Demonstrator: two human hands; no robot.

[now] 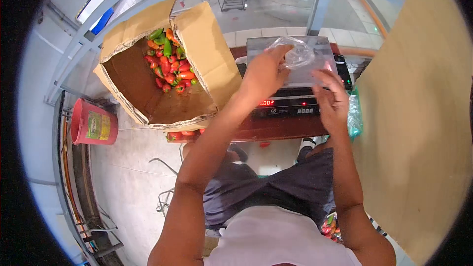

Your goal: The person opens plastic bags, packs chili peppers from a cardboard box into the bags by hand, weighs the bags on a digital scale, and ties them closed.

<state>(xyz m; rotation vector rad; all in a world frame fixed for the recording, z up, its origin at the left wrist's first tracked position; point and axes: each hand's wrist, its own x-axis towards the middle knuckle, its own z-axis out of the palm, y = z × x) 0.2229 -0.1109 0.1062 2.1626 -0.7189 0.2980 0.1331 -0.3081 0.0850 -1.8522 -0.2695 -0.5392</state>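
A clear plastic bag (299, 57) is held up over the flat platform of a digital scale (315, 76). My left hand (266, 73) is closed, thumb and fingers pinching the bag's left side. My right hand (333, 96) hovers at the scale's front right corner, fingers apart and bent, with nothing visible in them. Red digits glow on the scale's front panel (283, 108) below the platform. To the left of my left hand stands an open cardboard box (207, 54). Red, orange and green peppers (172, 64) lie heaped toward its far side.
The scale rests on a dark red table (286, 128). A pink bucket (93, 122) stands on the floor at left. A wooden panel (419, 118) closes off the right side. Glass with a pale frame (315, 7) runs behind. Bagged peppers (330, 226) sit low by my right arm.
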